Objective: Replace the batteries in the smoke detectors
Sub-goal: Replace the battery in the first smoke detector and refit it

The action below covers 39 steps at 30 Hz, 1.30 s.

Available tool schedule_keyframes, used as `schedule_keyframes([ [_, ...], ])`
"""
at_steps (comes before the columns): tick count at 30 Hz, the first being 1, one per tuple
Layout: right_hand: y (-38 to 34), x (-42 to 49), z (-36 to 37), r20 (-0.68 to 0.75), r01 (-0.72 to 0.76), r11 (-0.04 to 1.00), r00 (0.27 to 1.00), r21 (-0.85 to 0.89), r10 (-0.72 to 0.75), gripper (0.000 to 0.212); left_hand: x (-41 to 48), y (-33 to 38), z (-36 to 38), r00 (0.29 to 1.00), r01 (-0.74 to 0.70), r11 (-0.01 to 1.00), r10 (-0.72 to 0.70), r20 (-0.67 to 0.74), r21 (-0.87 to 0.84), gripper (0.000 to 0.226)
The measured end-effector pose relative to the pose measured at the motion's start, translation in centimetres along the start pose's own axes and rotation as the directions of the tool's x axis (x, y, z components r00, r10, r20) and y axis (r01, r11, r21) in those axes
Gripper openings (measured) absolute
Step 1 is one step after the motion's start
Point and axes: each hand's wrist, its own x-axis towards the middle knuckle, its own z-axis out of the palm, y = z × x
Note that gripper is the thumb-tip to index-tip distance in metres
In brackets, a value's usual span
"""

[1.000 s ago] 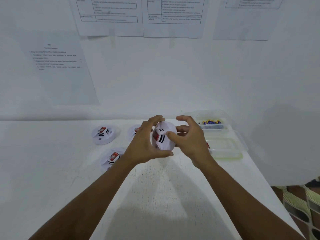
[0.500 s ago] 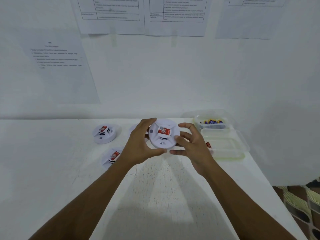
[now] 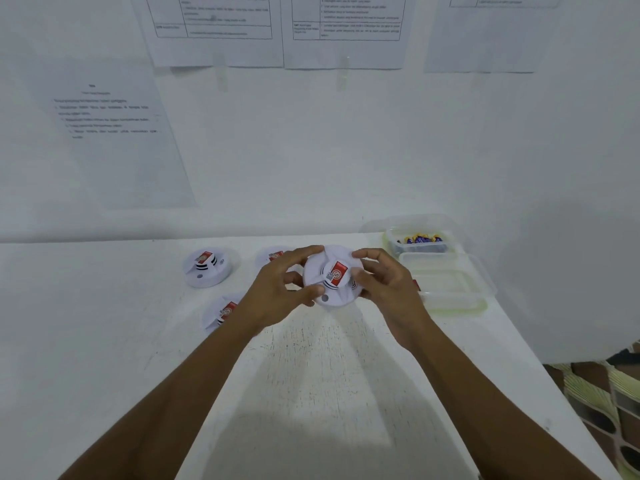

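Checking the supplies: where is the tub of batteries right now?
In the head view, the tub of batteries sits at the table's far right corner by the wall, just behind the empty clear container, beyond the right hand.

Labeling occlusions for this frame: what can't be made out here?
- Head view: held smoke detector underside faces away; rim partly covered by left hand and right hand.
- Detector behind left hand: mostly hidden.
- Batteries in the far container: count unclear, small and blurred.
- Wall sheets: text illegible, tops cut off.
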Motion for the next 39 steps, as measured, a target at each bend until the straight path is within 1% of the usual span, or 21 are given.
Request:
schedule_keyframes([
  [2, 1.0, -0.5, 0.3, 0.002, -0.024, 0.999, 1.0, -0.03, 0.024, 0.031, -0.2, -0.4, 0.5, 0.999, 0.005, 1.0, -0.003, -0.045, 0.024, 0.057],
  [4, 1.6, -0.9, 0.7, -0.001, -0.05, 0.997, 0.999, -0.064, 0.05, 0.04, -0.5, -0.9, 0.9, 0.999, 0.009, 1.0, -0.008, -0.054, 0.021, 0.057],
  [7, 1.6, -1.1, 0.7, -0.028, -0.027, 0.993, 0.999, -0.111, 0.024, 0.045, -0.8, -1.3, 1.0, 0.997, 0.073, 0.992, -0.075, -0.017, -0.104, 0.049],
  [9, 1.2, -1.0, 0.4, -0.027, 0.007, 0.996, 1.0, -0.092, -0.01, 0.044, -0.7, -1.1, 0.7, 0.994, 0.107, 0.983, -0.111, -0.015, -0.147, 0.042],
  [11, 0.9, -0.8, 0.1, -0.013, 0.032, 0.995, 0.999, -0.094, -0.033, 0.04, -0.5, -0.9, 0.5, 0.995, 0.086, 0.988, -0.092, -0.04, -0.126, 0.038],
  [13, 0.8, -0.8, 0.0, 0.01, 0.066, 0.987, 0.998, -0.143, -0.066, 0.039, -0.3, -0.7, 0.5, 0.997, 0.053, 0.99, -0.061, -0.056, -0.13, 0.037],
  [17, 1.3, -1.0, 0.5, 0.017, 0.149, 0.951, 0.989, -0.27, -0.15, 0.052, -0.5, -1.1, 0.9, 0.999, 0.031, 0.99, -0.032, -0.009, -0.134, 0.04],
  [21, 2.2, -1.2, 0.9, -0.005, 0.182, 0.933, 0.981, -0.309, -0.193, 0.054, -0.9, -1.7, 1.4, 0.999, -0.008, 0.996, 0.005, -0.039, -0.086, 0.039],
  [29, 3.9, -1.1, 1.3, -0.011, 0.186, 0.923, 0.979, -0.338, -0.202, 0.056, -1.2, -2.9, 1.6, 0.994, -0.025, 0.999, 0.02, -0.106, -0.047, 0.04],
  [39, 6.9, -0.9, 1.4, 0.015, 0.159, 0.905, 0.986, -0.395, -0.167, 0.056, -1.9, -6.4, 2.5, 0.992, 0.009, 1.0, -0.009, -0.124, 0.0, 0.042],
])
